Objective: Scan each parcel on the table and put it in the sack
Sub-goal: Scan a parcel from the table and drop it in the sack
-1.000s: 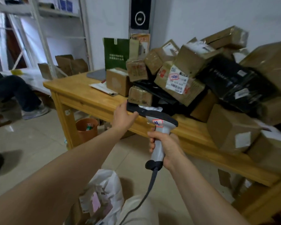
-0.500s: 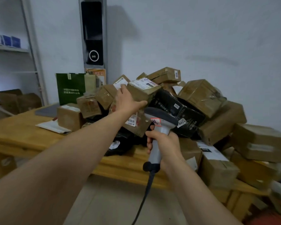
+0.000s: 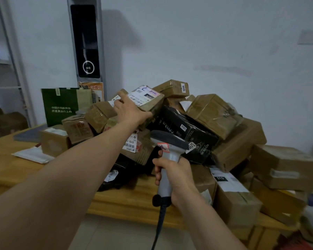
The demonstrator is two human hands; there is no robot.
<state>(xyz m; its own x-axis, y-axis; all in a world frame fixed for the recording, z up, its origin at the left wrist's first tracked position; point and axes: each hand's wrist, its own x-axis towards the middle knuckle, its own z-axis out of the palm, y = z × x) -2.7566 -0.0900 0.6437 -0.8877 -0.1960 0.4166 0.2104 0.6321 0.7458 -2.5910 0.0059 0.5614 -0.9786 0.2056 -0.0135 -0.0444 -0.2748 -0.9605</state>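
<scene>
On the wooden surface, 1 green bag stands left of a parcel heap. Left hand grips 1 labelled parcel atop it; right hand holds 1 scanner.

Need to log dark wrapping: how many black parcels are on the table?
2. A black box sits mid-pile beyond the scanner, right of the labelled box under the left hand; a black bag lies at the pile's front on the table. Others may hide under brown boxes.
</scene>
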